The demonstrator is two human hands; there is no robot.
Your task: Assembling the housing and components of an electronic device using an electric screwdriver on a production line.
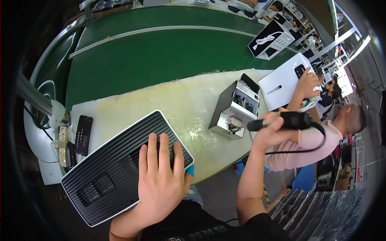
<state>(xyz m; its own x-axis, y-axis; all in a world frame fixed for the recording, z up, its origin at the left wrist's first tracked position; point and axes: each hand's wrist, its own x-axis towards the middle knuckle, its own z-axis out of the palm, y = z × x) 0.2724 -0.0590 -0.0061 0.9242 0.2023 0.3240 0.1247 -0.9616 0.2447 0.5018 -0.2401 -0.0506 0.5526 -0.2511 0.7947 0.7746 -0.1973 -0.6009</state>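
My left hand [161, 182] lies open, palm down with fingers stretched, on the black ribbed panel [128, 162] of a white-edged appliance. This unit rests slantwise at the table's near left side, with grille openings in its surface. Raised at the right, my right hand [268, 134] is closed around a black electric screwdriver [295, 120], held roughly level, tip to the left, with a cable trailing from its right end. Just left of the tool stands a small metal screw feeder [237, 106], apart from the appliance.
A black phone-like slab [83, 135] and a power strip [63, 146] lie at the left. Beyond the pale tabletop [161, 100] runs a green conveyor belt [161, 52]. A co-worker in pink [307, 146] handles a white box [281, 84]; another white unit [273, 40] stands farther back.
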